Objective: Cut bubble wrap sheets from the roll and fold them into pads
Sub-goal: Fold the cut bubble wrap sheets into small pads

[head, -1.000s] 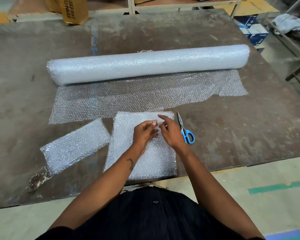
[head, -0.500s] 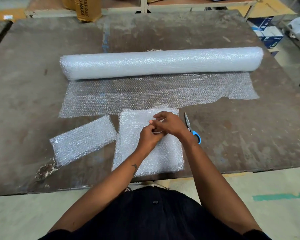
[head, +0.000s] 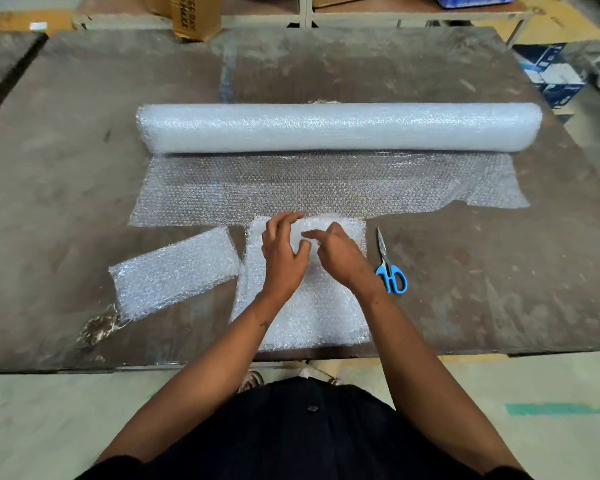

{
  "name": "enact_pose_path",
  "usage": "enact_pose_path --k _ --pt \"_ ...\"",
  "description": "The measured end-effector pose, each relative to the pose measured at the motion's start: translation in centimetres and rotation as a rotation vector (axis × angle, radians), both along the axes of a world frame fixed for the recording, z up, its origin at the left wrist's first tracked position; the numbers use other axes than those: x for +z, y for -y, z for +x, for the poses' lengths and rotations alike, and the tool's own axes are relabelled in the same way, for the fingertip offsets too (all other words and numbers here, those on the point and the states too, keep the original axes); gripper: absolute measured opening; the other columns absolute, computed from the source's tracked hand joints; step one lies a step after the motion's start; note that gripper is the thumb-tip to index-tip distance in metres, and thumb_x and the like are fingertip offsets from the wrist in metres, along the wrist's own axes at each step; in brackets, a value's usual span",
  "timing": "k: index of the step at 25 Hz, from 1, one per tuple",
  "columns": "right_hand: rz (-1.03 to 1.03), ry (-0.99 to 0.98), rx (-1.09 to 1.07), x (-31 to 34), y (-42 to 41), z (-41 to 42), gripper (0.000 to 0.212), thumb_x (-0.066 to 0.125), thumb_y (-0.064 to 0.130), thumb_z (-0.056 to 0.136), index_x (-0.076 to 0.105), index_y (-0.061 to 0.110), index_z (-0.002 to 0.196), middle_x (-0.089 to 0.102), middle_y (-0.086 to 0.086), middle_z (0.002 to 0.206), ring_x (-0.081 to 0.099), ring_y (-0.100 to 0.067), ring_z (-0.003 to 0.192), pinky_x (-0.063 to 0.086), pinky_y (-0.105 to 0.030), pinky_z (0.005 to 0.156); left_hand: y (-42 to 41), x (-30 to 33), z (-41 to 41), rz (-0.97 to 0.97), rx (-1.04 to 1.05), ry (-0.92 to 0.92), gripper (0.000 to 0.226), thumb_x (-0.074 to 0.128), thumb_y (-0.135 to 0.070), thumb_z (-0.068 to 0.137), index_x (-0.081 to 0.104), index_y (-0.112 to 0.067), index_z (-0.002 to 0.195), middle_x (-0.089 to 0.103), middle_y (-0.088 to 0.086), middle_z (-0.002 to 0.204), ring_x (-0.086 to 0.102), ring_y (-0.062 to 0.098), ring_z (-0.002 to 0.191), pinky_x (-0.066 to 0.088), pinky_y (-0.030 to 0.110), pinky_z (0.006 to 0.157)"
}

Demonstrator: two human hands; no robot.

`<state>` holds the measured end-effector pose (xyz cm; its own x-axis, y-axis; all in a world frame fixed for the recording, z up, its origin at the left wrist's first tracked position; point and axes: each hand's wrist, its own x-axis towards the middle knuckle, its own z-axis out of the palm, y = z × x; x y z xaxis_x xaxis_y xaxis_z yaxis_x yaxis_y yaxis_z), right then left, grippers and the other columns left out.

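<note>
I read this as the fold step: a cut sheet [head: 302,317] lies at the near table edge w/ both hands on its far end. My left hand [head: 282,252] has fingers spread and lightly curved over the far edge; my right hand [head: 336,254] points its index across it. Whether either actually pinches the wrap, can't tell.

Next I'd guess: catch that far edge and bring it toward me, square.

One finished pad [head: 174,271] lies left, scissors [head: 388,268] right (blue handles), roll [head: 336,128] beyond w/ its loose tail. Worn brown table [head: 84,133], cardboard box [head: 196,15] behind, workshop floor.
</note>
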<state>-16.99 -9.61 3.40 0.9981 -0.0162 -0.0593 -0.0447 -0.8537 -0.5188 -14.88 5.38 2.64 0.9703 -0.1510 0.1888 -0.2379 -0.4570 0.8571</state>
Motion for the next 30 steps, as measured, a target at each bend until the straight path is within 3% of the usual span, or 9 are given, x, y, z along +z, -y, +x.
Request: enact_pose_path --k 4,7,10,14,17,20,25,28,30 --pt "-0.080 0.106 -0.006 -0.6 -0.1 -1.1 0.044 0.052 0.002 0.101 0.073 0.026 0.132 0.058 -0.002 0.109 0.065 -0.029 0.084 0.051 -0.040 0.074 -0.5 1.0 5.6 0.603 -0.072 -0.206 0.060 0.069 -0.054 0.095 0.056 -0.028 0.148 0.060 -0.002 0.148 0.047 0.024 0.141 0.024 0.045 0.113" --pt "-0.080 0.107 -0.053 -0.3 0.1 -1.4 0.038 0.052 0.006 0.103 0.074 0.026 0.126 0.063 0.002 0.115 0.067 -0.024 0.091 0.055 -0.045 0.079 -1.1 2.0 8.1 0.766 -0.220 -0.287 0.041 0.078 -0.060 0.086 0.076 -0.032 0.116 0.076 -0.013 0.114 0.062 0.016 0.118 0.024 0.042 0.102" --pt "-0.162 0.084 -0.072 0.0 -0.4 -1.6 0.033 0.057 0.013 0.098 0.069 0.026 0.126 0.063 0.002 0.121 0.067 -0.024 0.099 0.048 -0.045 0.085 -1.2 2.1 9.5 0.661 -0.294 -0.244 0.021 0.082 -0.054 0.084 0.076 -0.034 0.088 0.074 -0.015 0.089 0.067 0.012 0.096 0.036 0.036 0.091" --pt "-0.367 0.139 -0.050 0.3 -1.5 -1.0 0.048 0.075 0.041 0.091 0.060 0.028 0.134 0.072 0.005 0.115 0.070 -0.024 0.103 0.043 -0.044 0.087 -1.3 2.1 10.4 0.427 -0.406 -0.238 0.015 0.087 -0.033 0.086 0.074 -0.030 0.091 0.073 -0.008 0.084 0.072 0.011 0.069 0.062 0.034 0.069" --pt "-0.406 0.150 0.049 0.8 -0.9 -0.1 0.032 0.078 0.028 0.094 0.073 0.027 0.125 0.074 -0.001 0.106 0.074 -0.030 0.092 0.048 -0.041 0.081 -1.4 2.1 11.8 0.387 -0.404 -0.261 0.031 0.096 -0.027 0.075 0.074 -0.020 0.097 0.071 -0.002 0.082 0.068 0.012 0.071 0.058 0.030 0.061" --pt "-0.366 0.204 0.139 0.3 0.0 -1.1 0.034 0.083 0.017 0.090 0.077 0.022 0.123 0.068 -0.004 0.095 0.067 -0.031 0.082 0.045 -0.038 0.068 -1.4 1.4 13.4 0.408 -0.418 -0.267 0.035 0.097 -0.027 0.072 0.073 -0.021 0.097 0.068 -0.004 0.077 0.065 0.012 0.070 0.055 0.030 0.063" --pt "-0.385 0.250 0.248 -0.3 0.1 -4.1 0.030 0.079 0.013 0.093 0.080 0.030 0.118 0.058 0.003 0.091 0.055 -0.022 0.083 0.033 -0.035 0.070 -0.6 0.9 14.8 0.449 -0.521 -0.228 0.041 0.098 -0.022 0.070 0.074 -0.019 0.104 0.069 -0.003 0.082 0.063 0.009 0.073 0.042 0.026 0.064" --pt "-0.369 0.221 0.223 -1.1 1.2 -5.8 0.040 0.082 0.000 0.084 0.079 0.030 0.111 0.063 0.007 0.103 0.058 -0.020 0.088 0.040 -0.037 0.076 -0.4 1.1 15.4 0.461 -0.531 -0.279 0.041 0.097 -0.022 0.072 0.073 -0.018 0.104 0.070 0.000 0.085 0.068 0.021 0.079 0.048 0.025 0.061" --pt "-0.320 0.198 0.172 -1.6 1.6 -6.7 0.043 0.079 -0.004 0.083 0.078 0.029 0.111 0.063 0.006 0.107 0.061 -0.020 0.088 0.042 -0.040 0.077 -0.3 1.7 15.6 0.511 -0.514 -0.380 0.044 0.096 -0.041 0.073 0.069 -0.019 0.098 0.072 0.002 0.080 0.072 0.023 0.073 0.055 0.026 0.060"
